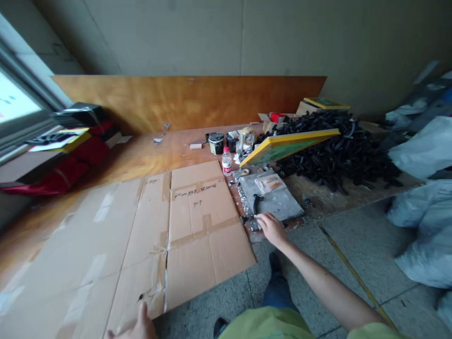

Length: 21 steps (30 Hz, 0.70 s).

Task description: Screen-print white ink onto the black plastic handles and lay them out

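Note:
My right hand (272, 229) reaches over the near edge of a grey board (287, 200), its fingertips pinched at the lower end of a black curved plastic piece (257, 204). The exact contact is small and blurred. A plastic packet (269, 183) lies farther back on that board. At the bottom left my left hand (136, 328) is partly cut off by the picture's edge. Its thumb stands apart from the fingers, and nothing shows in it. Under and beside it spreads a flattened cardboard sheet (190, 212) with handwriting and tape.
A large heap of black curved pieces (339, 146) stands at the right behind a tilted yellow-framed board (289, 147). A bottle (226, 162), a paint-stained tub (216, 142) and a tape roll (249, 136) sit mid-table. Red and black boxes (84, 146) are stacked left; pale sacks (423, 212) lie right.

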Motion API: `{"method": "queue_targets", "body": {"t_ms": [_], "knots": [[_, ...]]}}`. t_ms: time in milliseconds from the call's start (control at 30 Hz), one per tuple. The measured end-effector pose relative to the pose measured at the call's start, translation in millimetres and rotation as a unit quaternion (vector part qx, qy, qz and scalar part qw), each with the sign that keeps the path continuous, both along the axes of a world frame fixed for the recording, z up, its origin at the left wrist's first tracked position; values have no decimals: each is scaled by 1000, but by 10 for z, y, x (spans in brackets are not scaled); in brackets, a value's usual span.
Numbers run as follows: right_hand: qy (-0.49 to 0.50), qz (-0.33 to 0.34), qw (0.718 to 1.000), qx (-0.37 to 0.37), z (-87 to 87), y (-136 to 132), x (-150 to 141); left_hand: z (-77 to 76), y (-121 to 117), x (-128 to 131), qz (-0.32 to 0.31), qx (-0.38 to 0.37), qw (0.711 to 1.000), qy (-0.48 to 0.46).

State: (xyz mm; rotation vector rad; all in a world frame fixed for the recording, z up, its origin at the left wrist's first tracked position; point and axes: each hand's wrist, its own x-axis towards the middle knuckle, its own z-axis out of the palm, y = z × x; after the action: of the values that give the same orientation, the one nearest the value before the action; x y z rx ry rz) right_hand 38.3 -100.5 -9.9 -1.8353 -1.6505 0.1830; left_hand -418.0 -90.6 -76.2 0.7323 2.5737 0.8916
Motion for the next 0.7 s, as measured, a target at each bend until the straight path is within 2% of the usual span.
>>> {"method": "queue_targets", "body": {"t_ms": [67,167,267,367,433,533,600,700], "knots": [[5,-63,998,9,-107,39,875,123,186,562,-105,20,992,73],[27,-165,986,14,-307,62,2203,293,501,1676,-250,75,959,113],[34,-252,967,21,-431,-6,3478,467,699,2804,-380,60,919,88],[41,-353,935,13,-532,-188,4635,620,755,3653,-494,23,861,123],[77,-424,902,-8,-657,-332,5291,666,763,4002,-524,-14,834,173],[182,-479,858,-23,-941,-449,5996,621,786,4244,-521,-83,821,217],[237,-475,847,-17,-1132,-394,6232,542,810,4283,-515,-110,824,209],[258,-454,853,-4,-1317,-119,6248,425,841,4262,-489,-114,847,173]]}}
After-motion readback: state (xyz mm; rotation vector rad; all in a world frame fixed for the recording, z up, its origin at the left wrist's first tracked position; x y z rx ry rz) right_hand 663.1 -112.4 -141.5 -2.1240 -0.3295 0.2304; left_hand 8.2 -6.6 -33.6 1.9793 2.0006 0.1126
